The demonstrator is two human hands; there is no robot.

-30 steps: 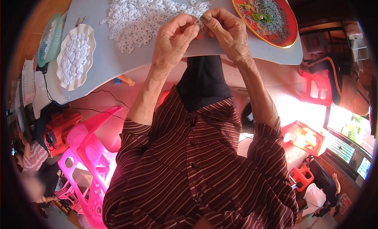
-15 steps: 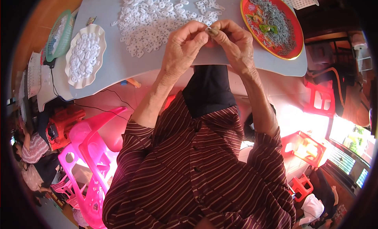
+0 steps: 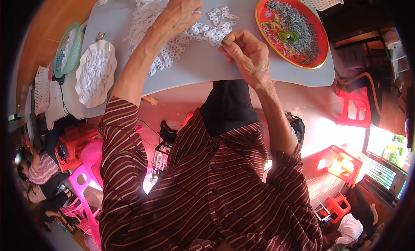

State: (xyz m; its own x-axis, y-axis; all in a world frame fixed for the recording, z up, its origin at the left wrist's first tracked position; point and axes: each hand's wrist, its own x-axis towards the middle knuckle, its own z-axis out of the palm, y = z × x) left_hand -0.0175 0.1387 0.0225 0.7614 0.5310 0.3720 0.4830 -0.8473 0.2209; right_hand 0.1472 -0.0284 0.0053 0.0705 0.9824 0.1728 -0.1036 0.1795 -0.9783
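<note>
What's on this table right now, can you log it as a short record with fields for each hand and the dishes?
surface: grey table
left hand: reaching into the pile of small white plastic pieces, palm down, a ring on one finger
right hand: raised near the table's edge, fingers pinched together on something too small to identify
right of hands: red round tray holding small grey pieces
left of hands: white scalloped dish filled with white pieces
far left: green mesh basket
</note>
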